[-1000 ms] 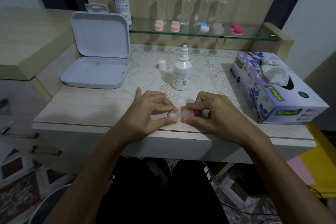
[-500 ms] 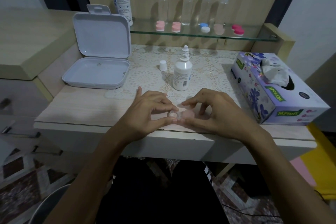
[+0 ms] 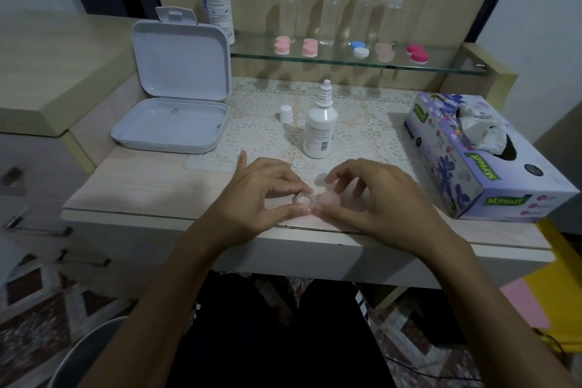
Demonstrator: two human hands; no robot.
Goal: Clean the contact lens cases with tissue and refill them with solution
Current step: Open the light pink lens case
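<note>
The contact lens case [image 3: 315, 201] is sitting at the near edge of the table [image 3: 132, 195], held between both hands. Far left, an open white box [image 3: 171, 123] is lying with its lid standing up. The left hand [image 3: 261, 195] is pinching the case's clear, uncapped left well between thumb and curled fingers, the little finger sticking out. Behind, a loose white cap [image 3: 286, 113] is standing just left of the uncapped solution bottle [image 3: 319, 126]. The right hand [image 3: 374, 198] is closing thumb and curled fingertips on the pale pink cap side. Far right, the tissue box [image 3: 485, 161] is lying with a tissue poking out.
</note>
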